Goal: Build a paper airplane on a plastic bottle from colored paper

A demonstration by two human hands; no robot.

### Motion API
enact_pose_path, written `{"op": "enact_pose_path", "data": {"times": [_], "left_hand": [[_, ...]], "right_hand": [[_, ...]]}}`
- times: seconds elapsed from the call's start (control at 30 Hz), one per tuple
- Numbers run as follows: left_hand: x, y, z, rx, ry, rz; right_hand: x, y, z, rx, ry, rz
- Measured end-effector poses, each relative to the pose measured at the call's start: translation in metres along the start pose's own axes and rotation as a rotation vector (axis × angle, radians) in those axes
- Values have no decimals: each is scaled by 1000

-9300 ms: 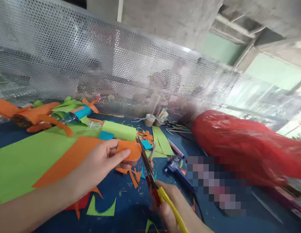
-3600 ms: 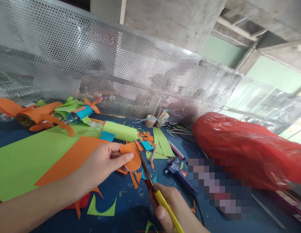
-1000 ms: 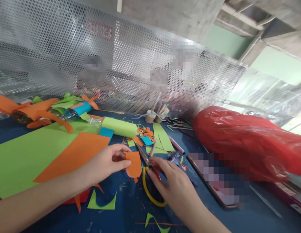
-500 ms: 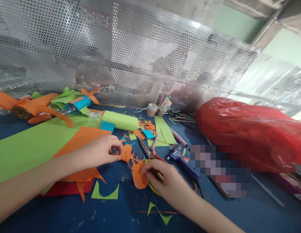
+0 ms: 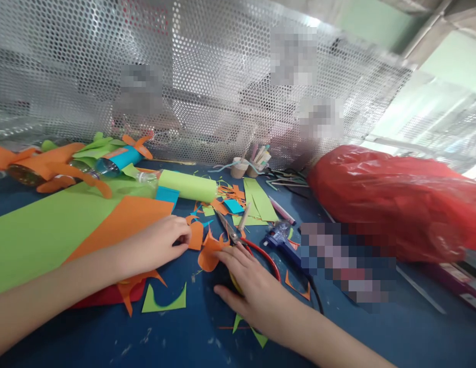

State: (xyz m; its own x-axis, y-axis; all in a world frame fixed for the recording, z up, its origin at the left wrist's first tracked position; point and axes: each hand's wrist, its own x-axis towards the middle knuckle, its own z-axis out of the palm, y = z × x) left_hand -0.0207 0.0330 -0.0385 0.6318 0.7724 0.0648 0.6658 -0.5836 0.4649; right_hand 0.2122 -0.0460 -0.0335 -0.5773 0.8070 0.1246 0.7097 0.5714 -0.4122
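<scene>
My left hand (image 5: 164,237) rests over an orange paper sheet (image 5: 141,212), its fingers closed at the edge of an orange cutout (image 5: 195,236); the fingertips are partly hidden. My right hand (image 5: 247,283) has thumb and fingers apart, the fingertips touching a rounded orange piece (image 5: 209,259) that lies on the blue table (image 5: 164,340). Beneath and behind the right hand lie scissors with red and yellow handles (image 5: 265,251), their blades pointing away. Green scraps (image 5: 164,301) lie nearer the front edge.
Paper-wrapped bottles (image 5: 187,186) lie at the back left, beside a large green sheet (image 5: 42,225). A blue glue gun (image 5: 289,250) with its cord is right of the scissors. Behind are cups of sticks (image 5: 239,167), a red plastic bag (image 5: 379,199) and a perforated metal screen (image 5: 214,66).
My right hand has let go of the rounded orange piece, which now lies a little farther back, and its fingers have spread. More of the red scissor handle shows.
</scene>
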Motion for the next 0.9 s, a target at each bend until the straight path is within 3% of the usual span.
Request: {"op": "enact_pose_path", "data": {"times": [0.13, 0.27, 0.43, 0.5, 0.57, 0.7, 0.9], "left_hand": [[-5, 9, -7, -21, -70, -83], [-11, 30, -6, -176, -261, -169], [-16, 43, 5, -208, -218, -153], [-15, 41, 5, -283, -228, -153], [-13, 37, 2, -357, -246, -143], [-9, 30, -3, -235, -246, -10], [-8, 28, 6, -182, -192, 86]], "right_hand": [[5, 7, -1, -50, 112, 54], [9, 13, -5, 33, 203, 149], [7, 12, -9, 282, 369, 214], [4, 8, -9, 447, 341, 206], [2, 1, -9, 557, 233, 212], [-1, -11, -10, 518, 46, 288], [-6, -14, -5, 489, -23, 380]]}}
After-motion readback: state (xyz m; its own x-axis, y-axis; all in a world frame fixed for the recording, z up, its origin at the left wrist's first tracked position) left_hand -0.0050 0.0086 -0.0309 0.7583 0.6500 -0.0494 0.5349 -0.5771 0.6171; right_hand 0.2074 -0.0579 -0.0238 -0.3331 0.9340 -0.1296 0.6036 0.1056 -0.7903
